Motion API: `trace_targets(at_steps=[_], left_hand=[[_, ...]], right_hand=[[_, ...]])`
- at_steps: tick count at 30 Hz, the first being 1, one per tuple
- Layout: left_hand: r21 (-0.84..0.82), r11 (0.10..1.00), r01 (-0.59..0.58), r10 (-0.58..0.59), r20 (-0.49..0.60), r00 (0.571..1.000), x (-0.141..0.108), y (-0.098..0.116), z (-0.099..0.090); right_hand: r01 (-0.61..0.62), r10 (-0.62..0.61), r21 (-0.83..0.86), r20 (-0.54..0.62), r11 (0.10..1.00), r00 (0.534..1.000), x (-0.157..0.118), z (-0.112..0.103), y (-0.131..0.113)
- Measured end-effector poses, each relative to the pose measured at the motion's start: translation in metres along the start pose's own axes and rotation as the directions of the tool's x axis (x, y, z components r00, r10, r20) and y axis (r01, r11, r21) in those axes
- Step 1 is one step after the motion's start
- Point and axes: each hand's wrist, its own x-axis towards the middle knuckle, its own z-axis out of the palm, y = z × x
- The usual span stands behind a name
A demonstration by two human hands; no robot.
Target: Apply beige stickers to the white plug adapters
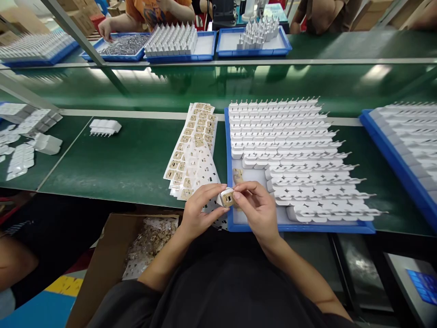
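Note:
Close to the front edge of the bench, I hold a small white plug charger (220, 199) with a tan face that has a dark slot in it. My left hand (201, 208) grips it from the left between thumb and fingers. Against its right edge, the thumb and fingertips of my right hand (258, 210) are pinched together. Just behind the hands lie fanned sheets of tan stickers (177, 157), some with spots bare. A blue tray (307, 228) on the right carries rows of white chargers (278, 132), their metal pins upward or rightward. A tan scrap (237, 175) lies in the tray.
A short row of chargers (105, 126) sits on the green bench (136, 159); more white parts (41, 123) lie far left. Another filled tray (409, 155) stands right. Below is a carton (102, 259) of scraps. Across the bench, a co-worker's hand (106, 29) is over a tray of metal pieces (124, 45).

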Motion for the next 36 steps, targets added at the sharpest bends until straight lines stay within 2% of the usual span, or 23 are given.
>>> trace_targets(at_steps=[5,25,29,32,34,36], left_hand=[[0.017,1.0,-0.017,0.017,-0.012,1.0,-0.001,0.0,0.0],[0.1,0.992,-0.074,0.079,-0.048,0.996,0.001,0.005,0.0],[0.132,0.984,-0.124,0.134,-0.07,0.989,0.001,0.005,0.001],[0.114,0.989,-0.099,0.111,-0.109,0.988,-0.002,0.005,0.003],[0.084,0.995,-0.052,0.063,-0.141,0.988,-0.004,0.004,0.005],[0.037,0.999,-0.015,0.021,-0.173,0.985,-0.006,0.002,0.008]], right_hand=[[0.06,-0.061,-0.059,-0.014,0.996,0.998,-0.002,0.003,0.001],[0.149,-0.162,-0.233,-0.041,0.961,0.986,-0.002,0.009,0.0],[0.234,-0.254,-0.328,-0.019,0.915,0.967,0.001,0.009,-0.001],[0.269,-0.326,-0.41,-0.073,0.872,0.943,0.006,0.005,-0.001],[0.253,-0.304,-0.359,-0.095,0.899,0.948,0.009,0.001,-0.001],[0.204,-0.209,-0.228,0.002,0.952,0.978,0.009,-0.001,-0.002]])
